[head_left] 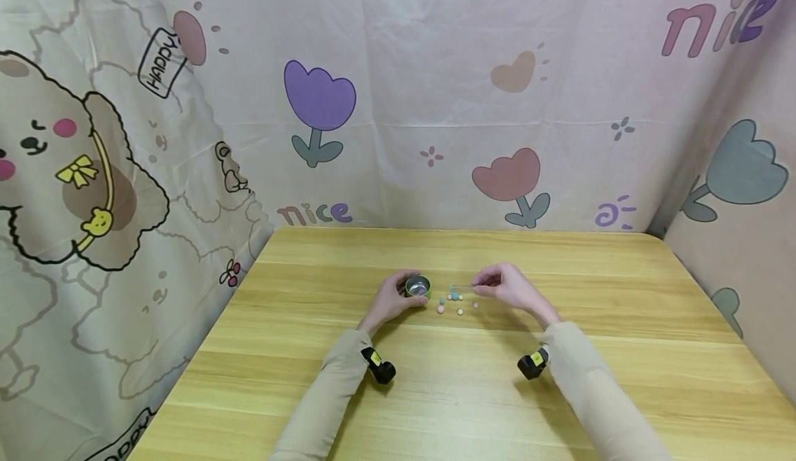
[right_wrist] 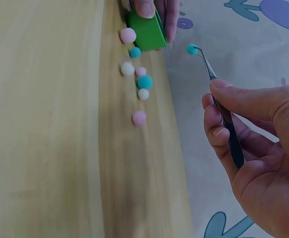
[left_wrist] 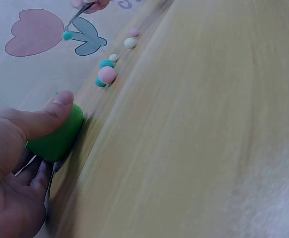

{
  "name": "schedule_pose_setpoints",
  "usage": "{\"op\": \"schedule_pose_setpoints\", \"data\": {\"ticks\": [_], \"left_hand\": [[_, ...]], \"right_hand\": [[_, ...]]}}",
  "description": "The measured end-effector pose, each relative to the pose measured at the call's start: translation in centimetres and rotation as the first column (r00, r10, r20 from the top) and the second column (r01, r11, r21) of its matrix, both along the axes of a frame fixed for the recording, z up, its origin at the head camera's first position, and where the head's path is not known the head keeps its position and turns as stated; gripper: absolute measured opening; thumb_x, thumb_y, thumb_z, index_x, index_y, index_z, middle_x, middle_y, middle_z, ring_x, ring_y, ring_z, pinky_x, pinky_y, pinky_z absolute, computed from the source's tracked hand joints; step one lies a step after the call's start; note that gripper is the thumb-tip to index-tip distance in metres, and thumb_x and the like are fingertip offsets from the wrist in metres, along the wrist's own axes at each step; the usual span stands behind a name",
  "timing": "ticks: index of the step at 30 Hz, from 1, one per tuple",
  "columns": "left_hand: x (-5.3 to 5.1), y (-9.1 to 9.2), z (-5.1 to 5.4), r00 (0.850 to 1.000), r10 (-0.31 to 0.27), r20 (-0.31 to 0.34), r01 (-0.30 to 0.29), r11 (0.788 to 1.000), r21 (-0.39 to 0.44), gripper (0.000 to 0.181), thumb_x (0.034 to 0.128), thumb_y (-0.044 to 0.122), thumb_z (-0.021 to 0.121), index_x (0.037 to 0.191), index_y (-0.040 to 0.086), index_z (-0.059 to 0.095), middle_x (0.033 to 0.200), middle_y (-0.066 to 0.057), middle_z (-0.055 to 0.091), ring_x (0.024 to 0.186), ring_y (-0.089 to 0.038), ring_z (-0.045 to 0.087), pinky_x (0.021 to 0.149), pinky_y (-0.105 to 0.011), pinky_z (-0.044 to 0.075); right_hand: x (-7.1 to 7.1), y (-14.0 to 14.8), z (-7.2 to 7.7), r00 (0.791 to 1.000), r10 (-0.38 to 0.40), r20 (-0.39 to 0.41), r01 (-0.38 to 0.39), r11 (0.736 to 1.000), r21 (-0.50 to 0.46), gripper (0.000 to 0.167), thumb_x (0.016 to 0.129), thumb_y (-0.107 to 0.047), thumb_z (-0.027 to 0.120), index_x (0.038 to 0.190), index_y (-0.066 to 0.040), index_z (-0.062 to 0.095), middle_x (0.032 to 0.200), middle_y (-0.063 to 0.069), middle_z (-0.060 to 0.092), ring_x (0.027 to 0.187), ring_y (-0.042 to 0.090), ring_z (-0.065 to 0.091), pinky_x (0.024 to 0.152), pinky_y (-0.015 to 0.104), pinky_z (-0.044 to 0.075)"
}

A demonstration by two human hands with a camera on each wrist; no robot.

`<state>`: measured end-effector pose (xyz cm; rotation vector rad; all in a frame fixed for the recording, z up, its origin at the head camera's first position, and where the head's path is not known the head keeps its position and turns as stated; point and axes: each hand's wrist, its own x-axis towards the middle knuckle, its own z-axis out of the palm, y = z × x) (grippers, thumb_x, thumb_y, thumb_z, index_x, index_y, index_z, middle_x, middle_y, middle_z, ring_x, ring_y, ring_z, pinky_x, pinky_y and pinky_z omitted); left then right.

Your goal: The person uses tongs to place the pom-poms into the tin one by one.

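My left hand (head_left: 393,299) grips a small green tin (left_wrist: 65,136) around its side; in the head view its open top and silvery inside face up. To the right, my right hand (head_left: 508,287) pinches a pair of bent-tip tweezers (right_wrist: 226,116) between thumb and fingers. A teal ball (right_wrist: 191,49) is caught in the tweezer tips, held above the table. Between the hands lie several small balls, among them a pink ball (right_wrist: 128,35), a white ball (right_wrist: 127,68) and a larger teal ball (right_wrist: 144,82).
The balls lie scattered on a wooden table (head_left: 435,406). Behind and at the left hangs a printed cloth (head_left: 398,101) with flowers and a bear. Each wrist carries a small black camera, such as the right one (head_left: 531,365).
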<state>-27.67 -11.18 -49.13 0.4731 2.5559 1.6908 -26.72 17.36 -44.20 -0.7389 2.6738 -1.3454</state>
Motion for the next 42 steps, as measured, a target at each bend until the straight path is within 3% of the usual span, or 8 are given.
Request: {"op": "schedule_pose_setpoints", "data": {"ticks": [11,26,32,42], "left_hand": [[0.0,-0.1,-0.1,1.0,-0.005,0.0,0.005,1.0,0.002,0.063,0.08,0.006,0.084,0.136,-0.003,0.057,0.136,-0.023,0.061,0.129,-0.039,0.059,0.115,-0.048,0.046],[-0.2,-0.1,-0.3,1.0,-0.013,-0.006,0.013,1.0,0.026,0.063,0.079,0.005,0.084,0.135,-0.004,0.057,0.135,-0.024,0.062,0.128,-0.04,0.059,0.115,-0.051,0.046],[0.0,0.0,-0.1,1.0,-0.015,-0.005,0.015,0.999,0.039,0.063,0.0793,0.003,0.083,0.136,-0.006,0.056,0.135,-0.026,0.061,0.128,-0.042,0.059,0.115,-0.052,0.046],[-0.1,0.0,-0.2,1.0,-0.014,0.003,0.014,0.999,0.044,0.064,0.0791,0.003,0.084,0.136,-0.005,0.056,0.135,-0.025,0.061,0.129,-0.041,0.058,0.115,-0.052,0.045]], "right_hand": [[-0.9,-1.9,0.9,1.0,0.013,-0.002,-0.013,1.0,-0.005,0.009,0.088,-0.004,0.073,0.094,0.002,0.075,0.084,0.013,0.074,0.068,0.006,0.059,0.061,0.016,0.051],[-2.0,-3.9,0.7,1.0,0.018,0.014,-0.018,1.0,0.001,0.009,0.088,-0.004,0.073,0.095,0.002,0.075,0.086,0.013,0.075,0.07,0.006,0.059,0.064,0.017,0.052],[-2.3,-4.6,0.7,0.999,0.034,0.024,-0.034,0.999,-0.001,0.014,0.088,-0.003,0.073,0.099,0.005,0.075,0.089,0.016,0.076,0.073,0.011,0.063,0.065,0.016,0.053],[-2.8,-5.4,0.5,0.999,0.038,0.017,-0.038,0.999,0.004,0.012,0.088,-0.004,0.073,0.097,0.005,0.075,0.088,0.015,0.076,0.072,0.006,0.061,0.066,0.017,0.054]]}}
